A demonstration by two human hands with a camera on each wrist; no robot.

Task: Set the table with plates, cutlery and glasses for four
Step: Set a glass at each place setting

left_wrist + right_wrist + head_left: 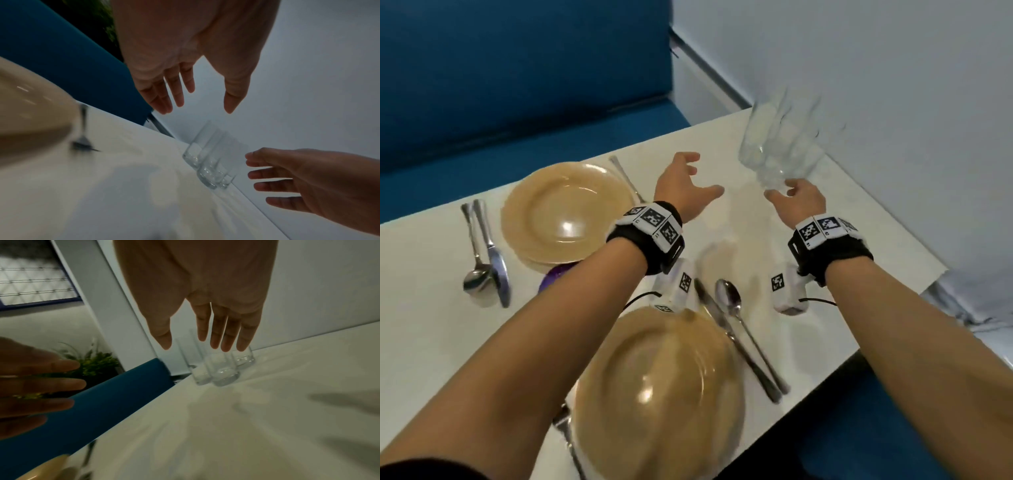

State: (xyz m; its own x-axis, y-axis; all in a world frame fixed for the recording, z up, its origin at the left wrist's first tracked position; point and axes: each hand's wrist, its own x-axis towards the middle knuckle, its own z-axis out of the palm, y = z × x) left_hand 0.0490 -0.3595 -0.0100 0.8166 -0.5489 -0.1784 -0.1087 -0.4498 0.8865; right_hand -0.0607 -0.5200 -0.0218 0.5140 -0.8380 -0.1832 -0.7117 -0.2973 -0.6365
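A cluster of clear glasses (pixel 780 147) stands at the far right corner of the white table (pixel 431 335), against the wall; the same glasses (pixel 207 164) (pixel 218 369) show in both wrist views. My left hand (pixel 688 185) is open, fingers spread, just left of the cluster and apart from it. My right hand (pixel 794 198) is open too, its fingertips close to the nearest glass base. Two tan plates lie set: one far left (pixel 566 212), one near me (pixel 657 394). Neither hand holds anything.
A spoon and knife (pixel 486 253) lie left of the far plate, a fork (pixel 625 178) on its right. A knife and spoon (pixel 739 332) lie right of the near plate, a fork (pixel 565 431) on its left. Blue bench (pixel 517 85) behind; wall on the right.
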